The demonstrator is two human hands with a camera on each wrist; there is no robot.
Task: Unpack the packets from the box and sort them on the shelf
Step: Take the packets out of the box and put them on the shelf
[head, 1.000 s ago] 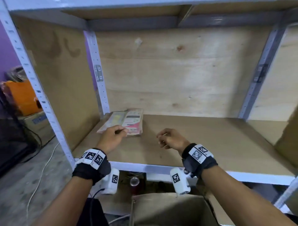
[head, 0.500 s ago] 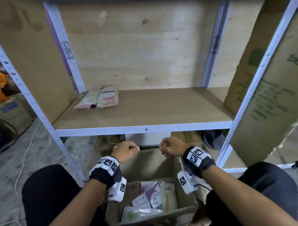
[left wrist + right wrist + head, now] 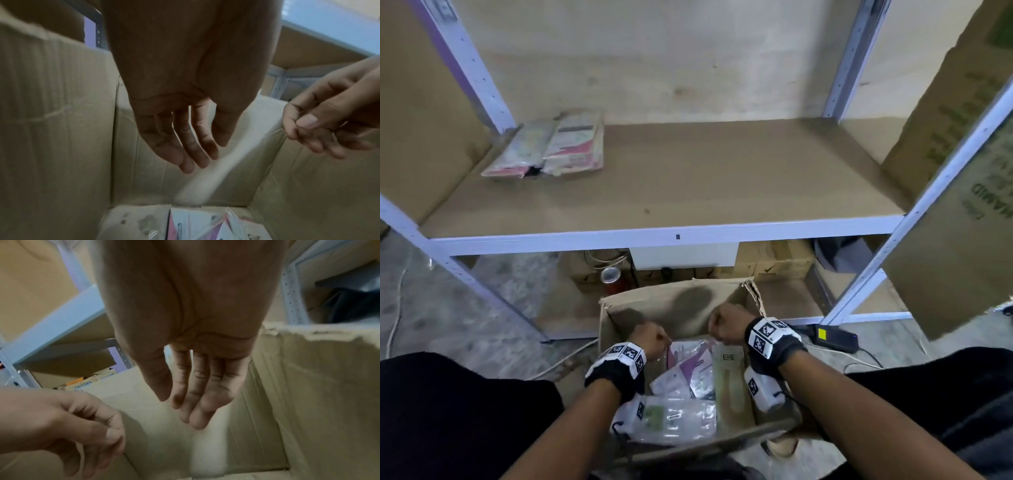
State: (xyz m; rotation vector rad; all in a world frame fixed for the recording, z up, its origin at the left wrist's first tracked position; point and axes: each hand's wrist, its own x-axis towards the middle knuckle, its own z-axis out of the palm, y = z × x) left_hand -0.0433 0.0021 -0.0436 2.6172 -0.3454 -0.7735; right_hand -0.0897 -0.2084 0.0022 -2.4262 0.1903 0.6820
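In the box (image 3: 616,318), a packet (image 3: 729,377) marked "EHE"

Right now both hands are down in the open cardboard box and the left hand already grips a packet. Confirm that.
Not quite. Both hands are down in the cardboard box, but the left hand grips nothing: the left wrist view shows its fingers relaxed and bare above the packets. The right hand is likewise bare in the right wrist view.
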